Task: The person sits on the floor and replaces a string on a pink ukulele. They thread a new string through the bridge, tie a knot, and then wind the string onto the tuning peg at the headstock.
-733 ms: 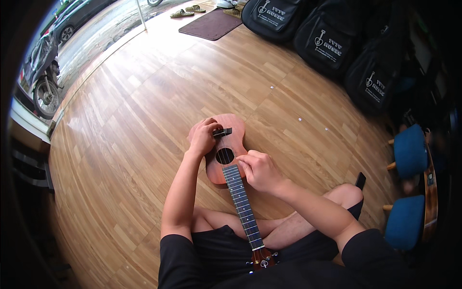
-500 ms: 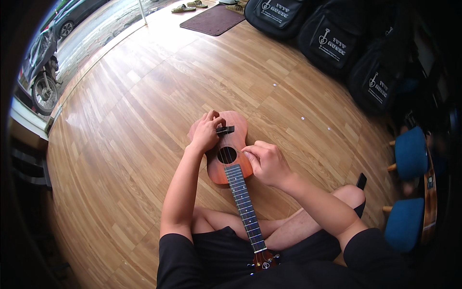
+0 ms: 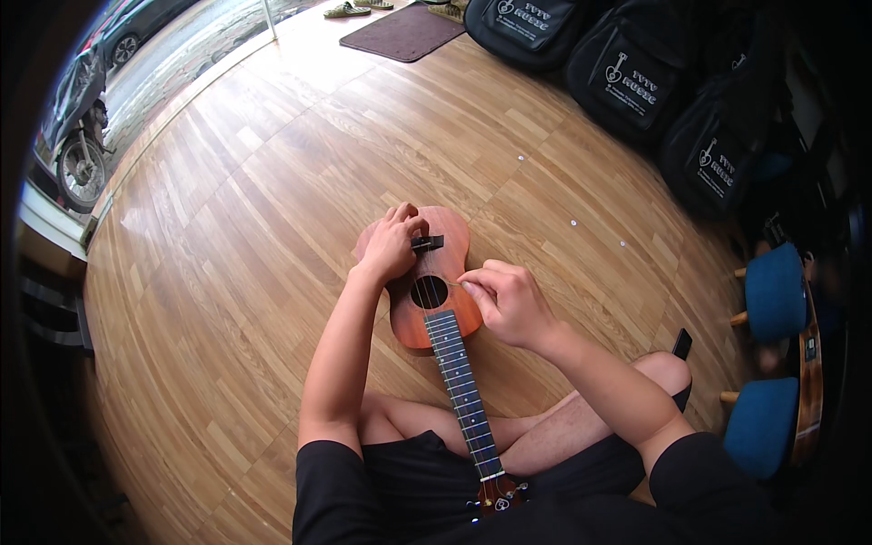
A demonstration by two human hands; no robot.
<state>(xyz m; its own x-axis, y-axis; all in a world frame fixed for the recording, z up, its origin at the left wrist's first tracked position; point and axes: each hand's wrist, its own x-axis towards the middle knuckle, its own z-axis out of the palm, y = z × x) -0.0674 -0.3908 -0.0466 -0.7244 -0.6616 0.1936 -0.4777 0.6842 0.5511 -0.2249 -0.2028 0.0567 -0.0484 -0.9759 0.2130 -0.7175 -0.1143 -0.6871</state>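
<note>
One small red-brown ukulele [image 3: 443, 263], face up, body on the wooden floor [image 3: 227, 318] well in from all its edges; fretted neck [image 3: 462, 392] runs toward the person and crosses above the folded legs [image 3: 545, 436], headstock [image 3: 498, 493] at the lap. One left hand [image 3: 393, 243], over the left half of the body, fingers bent down beside the black bridge [image 3: 434, 242]; whether they grip anything cannot be told. One right hand [image 3: 509, 300], near the right rim of the body, level with the round soundhole [image 3: 429, 292]; thumb and forefinger pinch narrowly on what looks like a thin string [image 3: 453, 281], very fine at this size. Three small white discs [image 3: 573, 222], spaced in a row on the floor between the ukulele and its far right corner. Three black bags [image 3: 627, 77] with pale printing, grouped at that corner. Two blue seats [image 3: 775, 291] with light wooden legs, along the floor's right edge, a wooden curved instrument edge [image 3: 811, 395] beside them. One flat black object [image 3: 682, 343], just beyond the right knee. One dark doormat [image 3: 402, 33], at the far edge, patterned sandals [image 3: 347, 10] just past it. One partly covered motorbike [image 3: 82, 163], outside the far left corner.
</note>
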